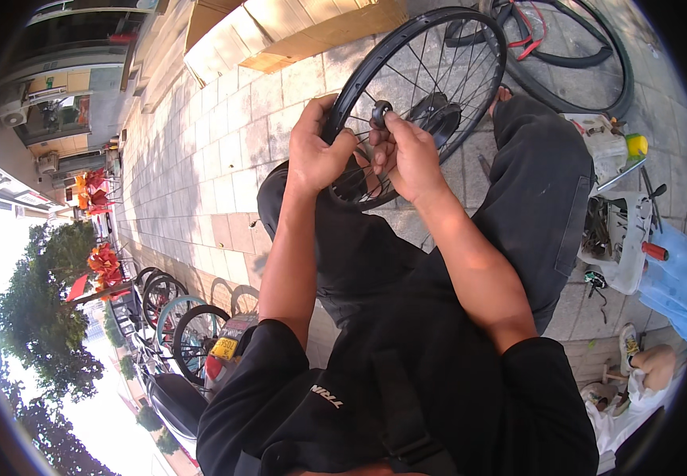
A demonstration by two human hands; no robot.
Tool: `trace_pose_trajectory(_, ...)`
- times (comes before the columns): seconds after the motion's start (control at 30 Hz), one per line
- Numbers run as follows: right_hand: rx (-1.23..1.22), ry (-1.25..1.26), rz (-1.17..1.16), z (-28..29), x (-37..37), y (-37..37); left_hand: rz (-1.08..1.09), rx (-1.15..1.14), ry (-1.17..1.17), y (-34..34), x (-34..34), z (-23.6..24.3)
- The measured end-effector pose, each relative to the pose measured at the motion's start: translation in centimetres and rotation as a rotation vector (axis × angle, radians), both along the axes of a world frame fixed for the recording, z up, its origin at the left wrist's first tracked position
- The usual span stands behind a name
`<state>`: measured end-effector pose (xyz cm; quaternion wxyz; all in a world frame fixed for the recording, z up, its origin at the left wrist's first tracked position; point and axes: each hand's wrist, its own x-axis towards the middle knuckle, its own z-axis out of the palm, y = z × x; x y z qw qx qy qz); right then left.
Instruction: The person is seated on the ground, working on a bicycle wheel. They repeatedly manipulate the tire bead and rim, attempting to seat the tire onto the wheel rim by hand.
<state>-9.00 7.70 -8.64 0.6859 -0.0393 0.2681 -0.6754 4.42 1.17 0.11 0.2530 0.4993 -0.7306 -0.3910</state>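
A spoked bicycle wheel [357, 78] with a black rim stands tilted between my knees. My left hand [317, 155] is closed round the near left part of its rim, with the thumb on the inner side. My right hand [415, 161] reaches in front of the spokes, its thumb and fingers pinching a small round black tool [381, 114]. What exact kind of tool it is stays unclear. Behind the right fingertips lies the wheel's dark hub [440, 119], seen through the spokes. Part of the lower rim is hidden by my hands and leg.
A tyre [623, 83] and a black inner tube [573, 59] lie at the far right. Beside my right leg is a white tray of tools [625, 238], with a red-handled tool [655, 251]. A cardboard box [280, 36] stands ahead. Parked bicycles [192, 333] line the left; another person's leg [651, 367] shows lower right.
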Motion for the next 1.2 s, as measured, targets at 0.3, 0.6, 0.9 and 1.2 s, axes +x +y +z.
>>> trace_pose_trajectory(0.3, -0.002, 0.502, 0.083, -0.2, 1.4, -1.6, 0.015, -0.005, 0.062, -0.1, 0.0, -0.1)
trace_pose_trajectory(0.6, 0.117, 0.316, 0.142, 2.5, 0.8, -1.2, 0.015, -0.047, 0.068, -0.3, 0.2, -0.5)
trace_pose_trajectory(0.9, 0.043, 0.904, -0.023, 2.6, 2.2, -0.9, -0.007, -0.186, -0.15, -0.9, 0.4, -0.8)
trace_pose_trajectory(1.2, -0.02, 0.744, 0.143, 1.5, 0.4, -1.6, -0.038, -0.176, -0.145, -0.3, -0.1, -0.3)
